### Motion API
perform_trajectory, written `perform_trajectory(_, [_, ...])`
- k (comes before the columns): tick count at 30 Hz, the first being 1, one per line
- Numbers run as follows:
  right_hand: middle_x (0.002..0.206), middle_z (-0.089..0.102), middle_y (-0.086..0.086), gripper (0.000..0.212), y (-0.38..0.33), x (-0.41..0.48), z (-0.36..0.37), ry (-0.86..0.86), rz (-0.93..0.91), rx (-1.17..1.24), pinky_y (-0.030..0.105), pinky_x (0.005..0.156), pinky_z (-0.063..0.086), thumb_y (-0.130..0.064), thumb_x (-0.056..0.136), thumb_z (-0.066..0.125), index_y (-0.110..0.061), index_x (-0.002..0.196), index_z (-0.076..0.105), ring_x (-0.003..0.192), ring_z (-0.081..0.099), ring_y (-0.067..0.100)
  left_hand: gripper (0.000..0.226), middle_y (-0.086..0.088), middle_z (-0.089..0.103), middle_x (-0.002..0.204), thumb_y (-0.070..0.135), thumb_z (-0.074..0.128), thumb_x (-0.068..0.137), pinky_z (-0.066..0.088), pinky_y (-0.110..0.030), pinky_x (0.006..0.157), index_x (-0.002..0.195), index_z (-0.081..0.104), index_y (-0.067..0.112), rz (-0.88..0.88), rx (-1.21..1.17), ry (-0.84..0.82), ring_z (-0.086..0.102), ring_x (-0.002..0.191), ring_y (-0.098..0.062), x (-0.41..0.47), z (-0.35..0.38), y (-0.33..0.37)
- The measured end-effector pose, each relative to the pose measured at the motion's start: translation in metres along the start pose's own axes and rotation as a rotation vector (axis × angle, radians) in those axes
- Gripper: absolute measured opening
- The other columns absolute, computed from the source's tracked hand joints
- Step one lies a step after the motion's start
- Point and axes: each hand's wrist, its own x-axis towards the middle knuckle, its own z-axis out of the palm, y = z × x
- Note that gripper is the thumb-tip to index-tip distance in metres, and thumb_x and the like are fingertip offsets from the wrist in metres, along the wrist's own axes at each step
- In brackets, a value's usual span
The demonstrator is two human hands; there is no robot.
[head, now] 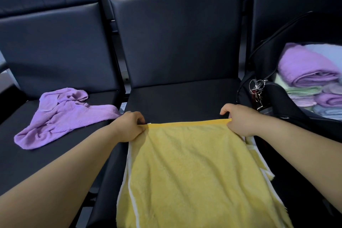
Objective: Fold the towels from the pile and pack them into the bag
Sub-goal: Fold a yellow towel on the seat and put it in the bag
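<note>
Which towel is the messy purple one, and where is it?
Find the row of dark seats. On the left seat lies the purple towel, alone. It is crumpled, unlike the flat yellow towel and the folded towels in the bag.

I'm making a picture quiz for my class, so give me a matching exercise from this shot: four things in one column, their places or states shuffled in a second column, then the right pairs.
Column one
1. yellow towel
2. loose purple towel
3. folded towels
4. metal clips

Column two
A. stacked inside the black bag
B. crumpled on the left seat
C. hanging at the bag's edge
D. gripped at its far edge by the left hand and right hand

Pairs: 1-D, 2-B, 3-A, 4-C
</note>
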Motion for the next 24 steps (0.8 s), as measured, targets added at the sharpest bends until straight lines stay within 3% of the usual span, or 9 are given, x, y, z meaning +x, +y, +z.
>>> perform_trajectory(4, [0.098, 0.05, -0.012, 0.041, -0.002, -0.002, -0.001, 0.001, -0.016, -0.069, 0.03, 0.08, 0.043, -0.008, 0.09, 0.047, -0.032, 0.123, 0.051, 0.107, 0.048, 0.019, 0.01, 0.006, 0.048, 0.103, 0.039, 0.056, 0.099, 0.043, -0.025, 0.071, 0.095, 0.059, 0.03, 0.0, 0.046, -0.056, 0.055, 0.087, -0.011, -0.001, -0.004, 0.002])
perform_trajectory(7, [0.098, 0.048, -0.01, 0.035, -0.002, -0.005, 0.001, 0.082, -0.055, -0.078, 0.031, 0.077, 0.041, -0.005, 0.089, 0.047, -0.03, 0.112, 0.053, 0.097, 0.049, 0.016, 0.012, 0.004, 0.054, 0.097, 0.035, 0.056, 0.099, 0.043, -0.026, 0.067, 0.09, 0.055, 0.026, 0.021, -0.006, -0.007, 0.054, 0.081, -0.011, -0.005, -0.005, 0.001])
perform_trajectory(9, [0.102, 0.049, -0.009, 0.033, -0.001, -0.007, 0.002, 0.147, -0.068, -0.02, 0.031, 0.072, 0.045, -0.005, 0.089, 0.051, -0.032, 0.106, 0.055, 0.088, 0.052, 0.011, 0.012, 0.004, 0.061, 0.088, 0.029, 0.057, 0.098, 0.044, -0.027, 0.063, 0.088, 0.056, 0.023, 0.011, -0.181, 0.067, 0.053, 0.073, -0.013, -0.01, -0.006, -0.001])
perform_trajectory(12, [0.105, 0.059, -0.008, 0.032, 0.0, -0.013, 0.0, 0.243, -0.09, 0.069, 0.029, 0.075, 0.045, -0.007, 0.088, 0.057, -0.03, 0.109, 0.063, 0.092, 0.056, 0.014, 0.007, 0.005, 0.066, 0.08, 0.024, 0.066, 0.095, 0.045, -0.025, 0.059, 0.089, 0.064, 0.023, -0.015, -0.495, 0.155, 0.056, 0.067, -0.011, -0.025, -0.011, -0.003])
perform_trajectory(15, [0.096, 0.066, -0.01, 0.025, -0.004, -0.023, -0.003, 0.339, -0.105, 0.177, 0.025, 0.074, 0.039, -0.01, 0.09, 0.063, -0.024, 0.109, 0.072, 0.092, 0.058, 0.013, 0.006, 0.008, 0.072, 0.086, 0.02, 0.074, 0.091, 0.048, -0.018, 0.065, 0.09, 0.074, 0.026, -0.055, -0.67, 0.268, 0.063, 0.077, -0.008, -0.041, -0.014, -0.001])
perform_trajectory(18, [0.094, 0.071, -0.013, 0.02, -0.011, -0.035, -0.003, 0.417, -0.122, 0.368, 0.023, 0.077, 0.044, -0.013, 0.089, 0.069, -0.023, 0.104, 0.076, 0.094, 0.065, 0.01, 0.008, 0.011, 0.074, 0.09, 0.019, 0.076, 0.089, 0.045, -0.014, 0.067, 0.09, 0.078, 0.027, -0.101, -0.759, 0.337, 0.065, 0.084, -0.003, -0.057, -0.016, 0.0])
perform_trajectory(24, [0.099, 0.071, -0.017, 0.013, -0.04, -0.038, -0.041, 0.43, -0.182, 0.3, 0.028, 0.083, 0.049, -0.022, 0.091, 0.068, -0.029, 0.097, 0.077, 0.098, 0.065, 0.01, 0.02, 0.015, 0.074, 0.088, 0.017, 0.073, 0.09, 0.049, -0.02, 0.07, 0.08, 0.075, 0.034, -0.114, -0.739, 0.525, 0.069, 0.09, -0.009, -0.08, -0.063, 0.009])
